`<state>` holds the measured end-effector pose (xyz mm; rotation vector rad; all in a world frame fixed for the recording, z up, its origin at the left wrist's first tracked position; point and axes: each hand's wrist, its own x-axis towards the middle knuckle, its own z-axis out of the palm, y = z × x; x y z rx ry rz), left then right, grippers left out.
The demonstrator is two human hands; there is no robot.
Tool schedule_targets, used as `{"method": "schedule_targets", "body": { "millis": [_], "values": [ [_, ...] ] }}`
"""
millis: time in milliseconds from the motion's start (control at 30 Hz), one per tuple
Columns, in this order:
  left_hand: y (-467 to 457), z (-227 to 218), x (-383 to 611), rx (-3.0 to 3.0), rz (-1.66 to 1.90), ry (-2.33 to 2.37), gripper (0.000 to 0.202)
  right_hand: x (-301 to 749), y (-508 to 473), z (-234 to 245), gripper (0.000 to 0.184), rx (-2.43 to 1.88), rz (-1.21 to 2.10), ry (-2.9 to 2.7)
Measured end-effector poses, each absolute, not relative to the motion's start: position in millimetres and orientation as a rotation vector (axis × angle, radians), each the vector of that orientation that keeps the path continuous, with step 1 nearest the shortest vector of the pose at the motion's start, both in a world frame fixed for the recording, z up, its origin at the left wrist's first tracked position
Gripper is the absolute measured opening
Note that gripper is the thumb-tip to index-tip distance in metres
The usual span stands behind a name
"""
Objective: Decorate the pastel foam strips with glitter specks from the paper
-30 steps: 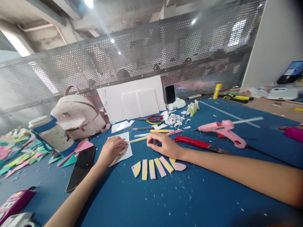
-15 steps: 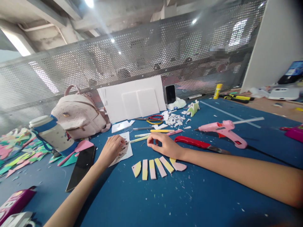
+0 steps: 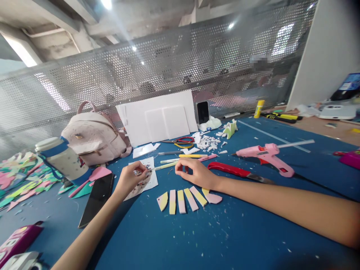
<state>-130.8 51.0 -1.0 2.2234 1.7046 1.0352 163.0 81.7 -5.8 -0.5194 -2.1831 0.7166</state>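
My left hand is closed in a pinch just over a white sheet of paper strewn with tiny dark bits. Whatever its fingertips may hold is too small to make out. My right hand rests curled on the blue table, thumb and forefinger brought together; I cannot make out anything between them. Pens, including a yellow one, lie just beyond it. In front of both hands, pink and yellow foam strips form a fan-like row, with a rounded end piece at the left.
A red-handled knife and a pink glue gun lie right. Scissors and white scraps are behind. Left are a black phone, a tumbler, a backpack and foam offcuts.
My left hand has lifted and drawn back slightly to the left, its fingers now pinched, showing more of the bits on the paper. The right hand stays where it was.
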Motion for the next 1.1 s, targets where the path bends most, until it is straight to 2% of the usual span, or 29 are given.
{"method": "schedule_targets", "body": {
  "millis": [267, 667, 1100],
  "values": [
    [51, 0, -130, 2.266, 1.043, 1.619, 0.002, 164, 81, -6, 0.007, -0.516, 0.708, -2.191],
    [39, 4, -97, 2.224, 1.078, 1.542, 0.009, 164, 81, -6, 0.006, -0.511, 0.693, -2.197],
    [9, 1, -46, 2.103, 1.114, 1.344, 0.007, 163, 77, -7, 0.004, -0.38, 0.457, -2.332]
  ]
}}
